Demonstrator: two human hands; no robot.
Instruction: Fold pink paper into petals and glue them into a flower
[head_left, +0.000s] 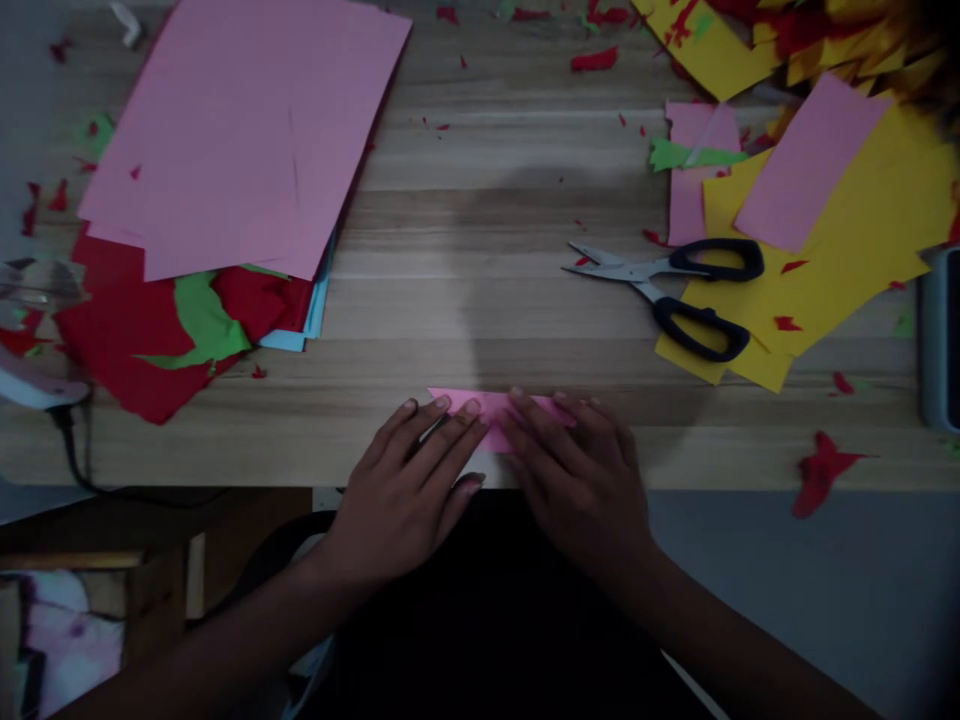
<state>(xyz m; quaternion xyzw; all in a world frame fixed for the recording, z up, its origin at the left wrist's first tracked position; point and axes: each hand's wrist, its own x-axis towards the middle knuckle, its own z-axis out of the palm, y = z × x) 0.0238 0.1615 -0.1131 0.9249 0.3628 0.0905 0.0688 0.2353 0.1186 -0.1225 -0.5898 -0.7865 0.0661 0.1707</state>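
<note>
A small folded piece of pink paper (491,412) lies at the near edge of the wooden table (480,220). My left hand (409,490) lies flat on its left part, fingers stretched out and pressing down. My right hand (581,475) lies flat on its right part, fingers also extended. Both hands cover most of the paper; only its top edge and middle show.
A stack of pink sheets (247,130) over red, green and blue paper sits at the far left. Black-handled scissors (675,290) lie open on yellow paper (862,240) at the right, among pink pieces. Red scraps (821,470) are scattered about. A cable (71,450) hangs at the left edge.
</note>
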